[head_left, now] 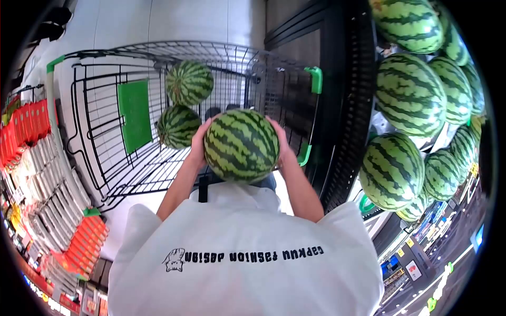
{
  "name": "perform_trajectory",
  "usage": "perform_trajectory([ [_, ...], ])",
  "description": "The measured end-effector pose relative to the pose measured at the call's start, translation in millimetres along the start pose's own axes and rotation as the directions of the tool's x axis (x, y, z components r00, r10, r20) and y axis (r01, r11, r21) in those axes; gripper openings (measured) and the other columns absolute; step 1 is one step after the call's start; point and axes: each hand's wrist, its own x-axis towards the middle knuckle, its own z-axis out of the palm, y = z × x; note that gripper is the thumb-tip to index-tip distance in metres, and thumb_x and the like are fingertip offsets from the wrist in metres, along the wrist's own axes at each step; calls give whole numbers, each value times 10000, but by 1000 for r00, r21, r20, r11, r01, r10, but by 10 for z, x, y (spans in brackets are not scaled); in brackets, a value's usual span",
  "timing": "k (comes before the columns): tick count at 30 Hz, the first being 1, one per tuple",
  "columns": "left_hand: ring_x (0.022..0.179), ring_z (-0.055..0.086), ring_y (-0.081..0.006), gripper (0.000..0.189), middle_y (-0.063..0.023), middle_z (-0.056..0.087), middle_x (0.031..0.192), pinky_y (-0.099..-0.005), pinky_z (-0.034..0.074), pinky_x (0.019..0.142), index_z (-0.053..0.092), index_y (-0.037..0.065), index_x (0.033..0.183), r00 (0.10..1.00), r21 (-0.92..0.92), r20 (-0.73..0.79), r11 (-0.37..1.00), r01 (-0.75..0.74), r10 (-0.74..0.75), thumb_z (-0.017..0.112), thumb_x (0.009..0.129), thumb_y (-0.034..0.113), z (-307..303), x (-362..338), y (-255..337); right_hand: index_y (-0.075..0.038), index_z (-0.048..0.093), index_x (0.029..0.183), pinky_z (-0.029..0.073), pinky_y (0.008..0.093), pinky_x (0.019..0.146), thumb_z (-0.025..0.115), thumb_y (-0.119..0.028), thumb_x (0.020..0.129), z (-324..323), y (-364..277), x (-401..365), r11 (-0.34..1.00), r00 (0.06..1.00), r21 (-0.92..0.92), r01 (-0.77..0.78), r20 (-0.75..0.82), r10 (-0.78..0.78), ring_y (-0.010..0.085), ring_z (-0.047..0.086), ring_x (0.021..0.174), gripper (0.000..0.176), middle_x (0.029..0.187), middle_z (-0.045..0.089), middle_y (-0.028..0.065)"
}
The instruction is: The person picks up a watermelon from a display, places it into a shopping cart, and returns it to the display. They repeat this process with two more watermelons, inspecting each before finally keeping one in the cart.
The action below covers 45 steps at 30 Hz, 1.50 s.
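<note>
Green-striped watermelon (241, 146) sits between both hands (199, 145).

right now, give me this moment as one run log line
left hand: holding watermelon | right hand: holding its other side | shopping cart: two more watermelons inside | right side: piled watermelons

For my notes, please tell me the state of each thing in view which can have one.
Held watermelon: between both hands
Left hand: curved round its left side
Right hand: curved round its right side
Cart: upright, two melons inside
Display melons: piled
</note>
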Motion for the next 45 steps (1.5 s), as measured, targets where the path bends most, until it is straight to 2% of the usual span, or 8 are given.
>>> perform_trajectory([
  [11, 950, 635, -225, 429, -81, 680, 1049, -372, 519, 852, 644, 69, 1101, 981, 29, 108, 987, 157, -159, 481, 931, 428, 823, -860, 80, -43, 682, 1048, 552, 419, 817, 549, -411, 909, -64, 542, -1464, 894, 958, 406, 190, 122, -259, 268, 668, 871, 416, 1006, 710, 116],
  [16, 950, 644, -237, 410, -80, 683, 1049, -379, 523, 842, 663, 97, 1069, 897, 60, 277, 938, 342, -345, 472, 915, 426, 1431, -1075, 83, -52, 639, 1153, 528, 411, 886, 475, -430, 950, -152, 687, -2318, 808, 884, 364, 464, -134, -447, 259, 657, 960, 459, 1092, 689, 109],
  [25, 957, 629, -245, 460, -72, 668, 1064, -408, 516, 842, 639, 104, 1096, 806, 292, 430, 907, 303, -407, 435, 906, 470, 2749, -1612, -131, -41, 603, 1182, 517, 361, 875, 474, -436, 968, 64, 855, -3701, 320, 416, 275, 907, -463, -782, 218, 636, 969, 467, 1114, 667, 91],
  [27, 942, 626, -232, 448, -66, 672, 1051, -380, 513, 833, 641, 107, 1079, 805, 326, 429, 902, 284, -409, 426, 914, 464, 3012, -1783, -294, -41, 619, 1153, 522, 347, 851, 508, -406, 962, -311, 887, -3693, 137, 266, 301, 944, -444, -855, 210, 642, 940, 427, 1084, 677, 80],
  [33, 1082, 559, -211, 514, -34, 622, 1161, -376, 447, 942, 603, 121, 1174, 847, 361, 336, 887, 288, -412, 395, 919, 516, 3340, -1783, -1256, -39, 613, 1164, 523, 332, 861, 541, -340, 963, -1701, 1016, -3844, 19, 99, 160, 987, -511, -854, 195, 641, 959, 370, 1072, 672, 77],
  [38, 1097, 567, -237, 508, -32, 617, 1195, -423, 466, 931, 592, 152, 1189, 794, 453, 245, 790, 414, -557, 370, 910, 514, 3732, -1562, -2038, -29, 546, 1259, 524, 348, 888, 441, -331, 977, -2166, 905, -4466, 148, 321, 348, 926, -515, -795, 208, 615, 1032, 426, 1174, 630, 87],
  [43, 1103, 582, -261, 514, -63, 611, 1201, -476, 482, 920, 601, 150, 1139, 750, 545, 182, 700, 462, -636, 299, 909, 496, 4093, -1351, -2682, -47, 614, 1099, 536, 364, 822, 483, -318, 971, -2567, 704, -4881, 198, 363, 401, 895, -392, -845, 191, 639, 920, 327, 1027, 675, 69],
  [45, 1127, 572, -282, 540, -79, 601, 1227, -505, 462, 946, 598, 146, 1164, 712, 529, 203, 687, 499, -673, 283, 901, 498, 4169, -1221, -2884, -69, 608, 1105, 558, 386, 809, 433, -324, 980, -2724, 611, -4938, 202, 350, 318, 926, -523, -777, 208, 650, 924, 333, 1041, 672, 70],
])
